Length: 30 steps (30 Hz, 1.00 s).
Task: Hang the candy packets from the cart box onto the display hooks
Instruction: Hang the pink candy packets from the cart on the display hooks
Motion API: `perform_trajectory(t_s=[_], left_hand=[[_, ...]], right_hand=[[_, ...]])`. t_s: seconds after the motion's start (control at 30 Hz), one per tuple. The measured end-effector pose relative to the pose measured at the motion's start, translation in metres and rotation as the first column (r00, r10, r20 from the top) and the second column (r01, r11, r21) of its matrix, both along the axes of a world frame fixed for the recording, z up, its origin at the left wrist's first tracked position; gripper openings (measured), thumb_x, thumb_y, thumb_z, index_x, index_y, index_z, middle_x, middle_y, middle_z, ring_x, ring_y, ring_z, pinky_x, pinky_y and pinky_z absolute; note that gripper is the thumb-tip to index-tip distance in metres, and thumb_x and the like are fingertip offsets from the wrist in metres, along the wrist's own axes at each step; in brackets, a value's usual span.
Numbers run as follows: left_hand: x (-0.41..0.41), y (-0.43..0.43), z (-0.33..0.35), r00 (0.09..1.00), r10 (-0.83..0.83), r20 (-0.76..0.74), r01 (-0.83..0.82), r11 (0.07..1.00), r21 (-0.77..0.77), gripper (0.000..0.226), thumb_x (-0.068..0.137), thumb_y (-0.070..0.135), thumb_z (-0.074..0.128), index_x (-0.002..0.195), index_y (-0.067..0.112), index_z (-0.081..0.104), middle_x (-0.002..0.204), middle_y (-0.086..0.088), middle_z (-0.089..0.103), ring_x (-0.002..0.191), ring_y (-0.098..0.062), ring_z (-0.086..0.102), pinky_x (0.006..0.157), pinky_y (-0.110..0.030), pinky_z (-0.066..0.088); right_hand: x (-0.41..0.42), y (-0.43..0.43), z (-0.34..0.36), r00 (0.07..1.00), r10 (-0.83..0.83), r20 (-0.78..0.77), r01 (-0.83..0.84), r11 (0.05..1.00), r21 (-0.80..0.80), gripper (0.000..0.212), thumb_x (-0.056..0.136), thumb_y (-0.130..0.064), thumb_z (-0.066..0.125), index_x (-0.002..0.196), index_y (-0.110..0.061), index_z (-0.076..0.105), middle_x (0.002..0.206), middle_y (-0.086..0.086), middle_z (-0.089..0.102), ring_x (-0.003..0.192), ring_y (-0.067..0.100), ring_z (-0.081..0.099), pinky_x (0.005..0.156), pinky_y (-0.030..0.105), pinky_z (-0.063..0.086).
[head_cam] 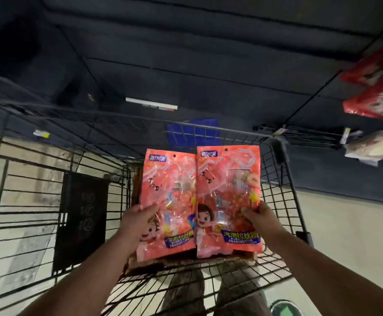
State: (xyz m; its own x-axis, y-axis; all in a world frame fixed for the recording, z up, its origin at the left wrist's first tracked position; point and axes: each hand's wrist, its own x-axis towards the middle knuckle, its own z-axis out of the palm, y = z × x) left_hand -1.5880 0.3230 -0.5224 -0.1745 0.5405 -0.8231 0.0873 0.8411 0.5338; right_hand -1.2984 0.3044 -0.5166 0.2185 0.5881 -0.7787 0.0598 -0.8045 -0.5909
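Observation:
I hold two pink candy packets upright, side by side, over the wire cart (49,201). My left hand (135,222) grips the left packet (170,197) at its lower left edge. My right hand (260,218) grips the right packet (228,195) at its lower right edge. Each packet has a small hang hole at the top. The brown cardboard box (186,262) sits in the cart beneath the packets, mostly hidden by them. Display hooks (300,134) stick out from the dark wall at the right, and the near ones look bare.
Red packets (375,103) and a pale packet (373,149) hang on hooks at the far right. A blue crate (192,132) shows behind the cart's far rim. A black panel (81,220) hangs on the cart's left side. Pale floor lies on both sides of the cart.

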Motion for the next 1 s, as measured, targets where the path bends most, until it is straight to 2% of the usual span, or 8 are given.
perform_trajectory(t_s=[0.23,0.27,0.33,0.37,0.43,0.57,0.8,1.0], left_hand=[[0.030,0.018,0.040,0.996,-0.078,0.032,0.075,0.991,0.109,0.050,0.084,0.043,0.067,0.124,0.014,0.058,0.116,-0.008,0.066,0.089,-0.025,0.066,0.081,-0.040,0.054],[0.036,0.021,0.044,0.995,-0.093,0.035,0.088,0.988,0.127,0.048,0.086,0.042,0.066,0.123,0.014,0.058,0.116,-0.008,0.065,0.089,-0.023,0.065,0.079,-0.037,0.055],[0.049,0.025,0.054,0.992,-0.103,0.070,0.090,0.981,0.169,0.043,0.088,0.038,0.066,0.123,0.015,0.057,0.110,-0.007,0.065,0.084,-0.020,0.064,0.059,-0.026,0.057],[0.056,0.026,0.059,0.987,-0.119,0.107,0.099,0.979,0.179,0.043,0.087,0.038,0.067,0.123,0.017,0.057,0.108,-0.008,0.067,0.083,-0.023,0.067,0.058,-0.028,0.059],[0.072,0.028,0.066,0.979,-0.144,0.144,0.116,0.976,0.183,0.040,0.084,0.036,0.072,0.118,0.017,0.062,0.105,-0.015,0.072,0.086,-0.033,0.071,0.078,-0.046,0.059],[0.108,0.028,0.082,0.965,-0.186,0.188,0.141,0.963,0.228,0.037,0.079,0.028,0.076,0.110,0.011,0.067,0.106,-0.015,0.073,0.095,-0.031,0.070,0.094,-0.051,0.051],[0.187,0.012,0.123,0.918,-0.333,0.214,0.251,0.908,0.336,0.012,0.088,0.018,0.068,0.096,0.010,0.069,0.092,-0.019,0.075,0.090,-0.038,0.071,0.090,-0.054,0.053],[0.278,-0.031,0.146,0.883,-0.422,0.206,0.320,0.862,0.392,0.011,0.087,0.020,0.070,0.095,0.012,0.068,0.096,-0.017,0.074,0.092,-0.036,0.069,0.094,-0.053,0.051]], right_hand=[[0.028,-0.010,0.051,0.981,-0.188,-0.056,0.191,0.979,0.066,0.020,0.092,-0.004,0.056,0.112,-0.009,0.058,0.103,0.017,0.071,0.092,0.036,0.069,0.086,0.049,0.055],[0.033,-0.014,0.058,0.976,-0.211,-0.054,0.215,0.973,0.081,0.022,0.092,-0.003,0.056,0.113,-0.008,0.058,0.103,0.018,0.071,0.092,0.038,0.069,0.086,0.050,0.055],[0.045,-0.024,0.070,0.965,-0.256,-0.050,0.260,0.960,0.106,0.023,0.092,-0.002,0.055,0.114,-0.006,0.057,0.104,0.020,0.071,0.093,0.039,0.069,0.087,0.052,0.055],[0.051,-0.029,0.076,0.959,-0.279,-0.049,0.283,0.952,0.116,0.022,0.092,-0.002,0.055,0.114,-0.006,0.057,0.103,0.021,0.071,0.093,0.040,0.069,0.087,0.053,0.055],[0.063,-0.042,0.089,0.946,-0.319,-0.060,0.324,0.936,0.138,0.020,0.093,-0.004,0.055,0.112,-0.006,0.056,0.102,0.021,0.071,0.089,0.039,0.070,0.080,0.049,0.057],[0.091,-0.068,0.112,0.930,-0.366,-0.035,0.364,0.904,0.222,0.017,0.093,-0.003,0.053,0.109,-0.005,0.058,0.098,0.019,0.072,0.084,0.034,0.071,0.069,0.039,0.057],[0.147,-0.123,0.139,0.877,-0.479,-0.049,0.470,0.829,0.302,0.016,0.095,-0.008,0.053,0.110,-0.006,0.056,0.097,0.017,0.072,0.084,0.033,0.071,0.070,0.040,0.058],[0.215,-0.191,0.156,0.824,-0.556,-0.110,0.555,0.751,0.359,0.025,0.094,-0.022,0.058,0.115,-0.010,0.054,0.101,0.014,0.073,0.086,0.032,0.073,0.076,0.044,0.059]])
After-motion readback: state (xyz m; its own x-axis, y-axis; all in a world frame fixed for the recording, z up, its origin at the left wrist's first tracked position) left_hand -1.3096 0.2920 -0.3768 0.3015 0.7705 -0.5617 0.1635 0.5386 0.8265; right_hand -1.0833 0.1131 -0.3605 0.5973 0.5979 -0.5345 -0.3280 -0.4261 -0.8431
